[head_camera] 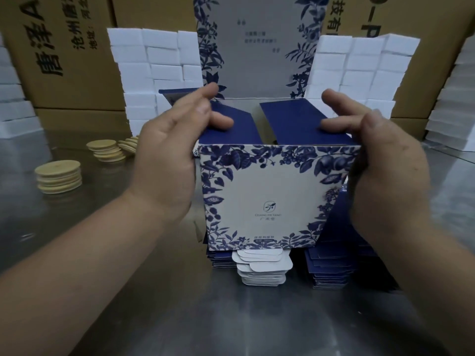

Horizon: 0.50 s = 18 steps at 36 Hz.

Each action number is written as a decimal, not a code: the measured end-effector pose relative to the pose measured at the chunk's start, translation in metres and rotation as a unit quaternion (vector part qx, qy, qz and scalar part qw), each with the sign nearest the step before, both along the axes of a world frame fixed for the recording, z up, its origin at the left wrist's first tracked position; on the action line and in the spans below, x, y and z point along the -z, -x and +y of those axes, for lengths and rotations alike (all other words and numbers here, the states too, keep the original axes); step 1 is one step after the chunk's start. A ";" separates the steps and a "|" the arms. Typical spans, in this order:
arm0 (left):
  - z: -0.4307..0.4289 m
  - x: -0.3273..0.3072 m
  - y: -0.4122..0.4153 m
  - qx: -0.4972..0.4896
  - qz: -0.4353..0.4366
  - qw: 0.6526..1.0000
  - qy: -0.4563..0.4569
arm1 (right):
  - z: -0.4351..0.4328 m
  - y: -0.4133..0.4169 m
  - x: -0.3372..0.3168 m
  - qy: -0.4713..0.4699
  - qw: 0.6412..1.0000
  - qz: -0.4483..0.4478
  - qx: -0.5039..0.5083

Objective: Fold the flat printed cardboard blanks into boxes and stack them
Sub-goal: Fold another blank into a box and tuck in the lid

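While gripping the box (pixel 257 191) by its sides with left hand (pixel 167 160) and right hand (pixel 385 176), presses both blue flaps (pixel 295 122) inward between the palms with curled fingers (pixel 221 122); leaves the lid (pixel 257 60) upright beyond both hands, likely folding toward the wrists next

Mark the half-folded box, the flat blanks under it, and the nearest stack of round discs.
half-folded box (pixel 259 191): head view, pale centre of its front panel.
flat blanks (pixel 331 273): head view, blue edges at right.
round beige discs (pixel 58 168): head view, top disc.
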<state>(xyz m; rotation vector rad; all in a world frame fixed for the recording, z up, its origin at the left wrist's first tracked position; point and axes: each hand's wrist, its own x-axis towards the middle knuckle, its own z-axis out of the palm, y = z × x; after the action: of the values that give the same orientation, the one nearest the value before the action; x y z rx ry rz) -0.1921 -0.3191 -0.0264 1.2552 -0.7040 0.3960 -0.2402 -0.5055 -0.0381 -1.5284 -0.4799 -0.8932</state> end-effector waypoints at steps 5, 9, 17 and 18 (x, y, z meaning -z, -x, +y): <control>0.000 -0.001 -0.005 0.052 0.056 0.996 0.045 | 0.002 0.000 -0.004 -0.055 0.998 0.014 -0.038; -0.002 -0.005 -0.004 0.108 0.086 0.987 0.081 | 0.002 -0.002 -0.002 -0.081 0.992 0.048 -0.081; -0.002 -0.002 -0.003 0.147 0.105 0.981 0.074 | 0.005 -0.006 0.002 -0.071 0.988 0.086 -0.103; -0.001 -0.003 -0.002 0.156 0.093 0.982 0.054 | 0.006 -0.005 0.001 -0.074 0.989 0.084 -0.101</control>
<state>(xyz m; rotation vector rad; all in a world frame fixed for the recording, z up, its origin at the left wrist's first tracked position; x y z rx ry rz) -0.1899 -0.3205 -0.0233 1.0417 -0.6952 0.0564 -0.2348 -0.4996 -0.0392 -1.3794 -0.4274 -0.6229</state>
